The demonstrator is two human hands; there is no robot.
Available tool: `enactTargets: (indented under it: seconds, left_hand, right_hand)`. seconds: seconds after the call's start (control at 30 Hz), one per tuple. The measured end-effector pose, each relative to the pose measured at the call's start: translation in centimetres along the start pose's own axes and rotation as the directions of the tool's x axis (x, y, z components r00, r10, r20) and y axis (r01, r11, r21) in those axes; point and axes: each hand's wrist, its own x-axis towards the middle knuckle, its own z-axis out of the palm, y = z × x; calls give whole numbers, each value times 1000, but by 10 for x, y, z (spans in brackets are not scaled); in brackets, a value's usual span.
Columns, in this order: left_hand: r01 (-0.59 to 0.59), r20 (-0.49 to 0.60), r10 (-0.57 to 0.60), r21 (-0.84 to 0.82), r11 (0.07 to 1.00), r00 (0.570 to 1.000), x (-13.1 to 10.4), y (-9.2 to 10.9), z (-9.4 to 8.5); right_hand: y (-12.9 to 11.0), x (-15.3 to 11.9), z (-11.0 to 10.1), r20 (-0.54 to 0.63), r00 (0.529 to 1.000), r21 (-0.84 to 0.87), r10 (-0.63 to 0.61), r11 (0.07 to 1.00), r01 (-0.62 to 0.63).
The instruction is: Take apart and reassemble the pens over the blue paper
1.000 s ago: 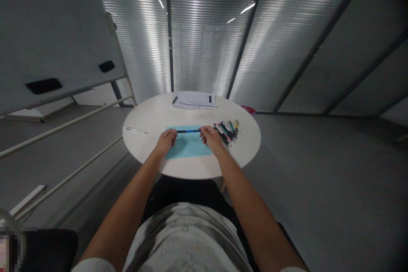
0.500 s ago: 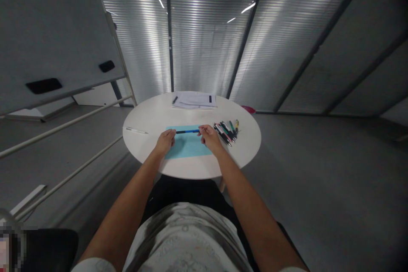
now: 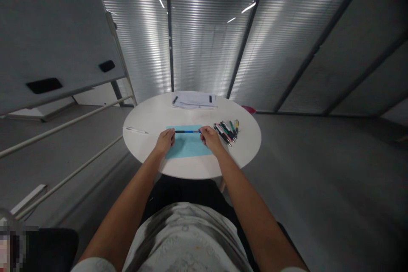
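Observation:
A blue and black pen (image 3: 188, 131) is held level between both hands, above a light blue sheet (image 3: 189, 146) on the round white table (image 3: 143, 110). My left hand (image 3: 165, 140) is closed on the pen's black end. On the other end, which is blue, the fingers of my right hand (image 3: 208, 137) are pinched. Several pens (image 3: 225, 131) lie in a loose group just right of my right hand. A white pen (image 3: 137, 130) rests alone near the table's left edge.
A stack of papers (image 3: 194, 100) with a small dark item on it lies at the table's far edge. A whiteboard (image 3: 57, 38) on a metal frame stands at the left. Behind the table are glass panels with blinds, and a pink object (image 3: 248, 109).
The fingers of my right hand have closed in on the blue end of the pen. The pen has shifted very slightly and lies more level. My left hand has barely moved.

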Motion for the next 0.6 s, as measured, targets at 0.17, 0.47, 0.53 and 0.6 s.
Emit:
enactTargets:
  seconds: [0.17, 0.47, 0.53, 0.6]
  left_hand:
    - [0, 5, 0, -4, 1000, 1000, 1, -1, 0]
    - [-11, 16, 11, -24, 1000, 1000, 0, -1, -1]
    - [-17, 12, 17, -15, 1000, 1000, 0, -2, -1]
    - [-23, 8, 23, 1, 1000, 1000, 1, -3, -1]
  right_hand:
    - [-3, 1, 1, -9, 999, 90, 38, 995, -37]
    - [2, 0, 0, -24, 999, 25, 28, 999, -28]
    - [1, 1, 0, -27, 999, 53, 22, 998, -21]
    - [0, 1, 0, -30, 999, 101, 30, 994, -27]
